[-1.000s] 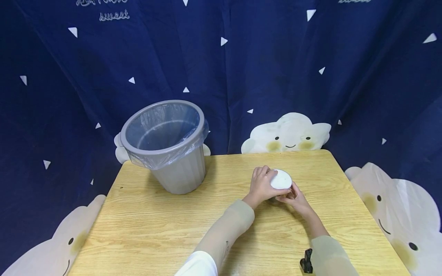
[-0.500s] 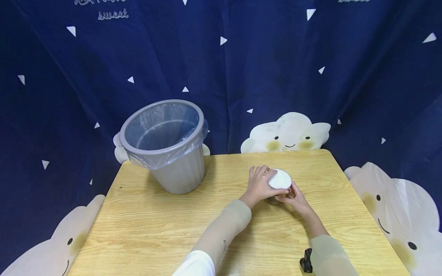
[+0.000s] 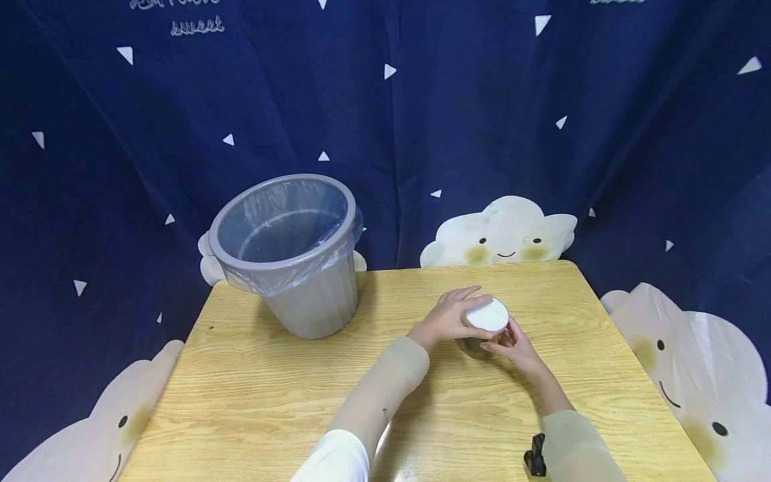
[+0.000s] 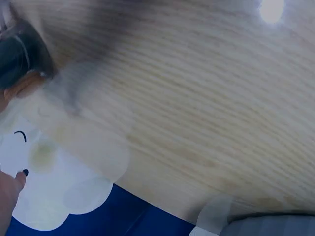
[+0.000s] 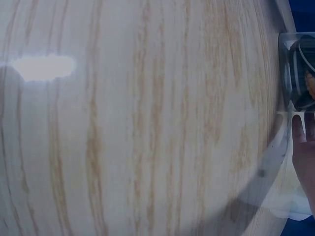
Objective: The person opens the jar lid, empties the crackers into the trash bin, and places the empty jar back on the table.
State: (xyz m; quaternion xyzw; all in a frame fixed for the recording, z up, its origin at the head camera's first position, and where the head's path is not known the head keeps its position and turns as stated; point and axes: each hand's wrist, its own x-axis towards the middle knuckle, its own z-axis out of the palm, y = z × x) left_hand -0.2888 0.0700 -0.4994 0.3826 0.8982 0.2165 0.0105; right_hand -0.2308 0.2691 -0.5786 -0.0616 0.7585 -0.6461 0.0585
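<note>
Left hand (image 3: pixel 447 316) shifted left | both hold white-lidded jar (image 3: pixel 485 323) | right hand (image 3: pixel 512 345)

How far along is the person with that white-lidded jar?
Early on. The clear jar stands on the wooden table, its white lid on. The left hand grips the lid; the right hand steadies the jar. The lined grey bin looks empty.

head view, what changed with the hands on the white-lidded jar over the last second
The left hand turned on the white lid: its wrist and forearm swung toward the person's left and the fingers now lie flatter across the lid's far edge. The right hand holds the clear jar low at its side as before. Jar, grey bin and table stayed put.
</note>
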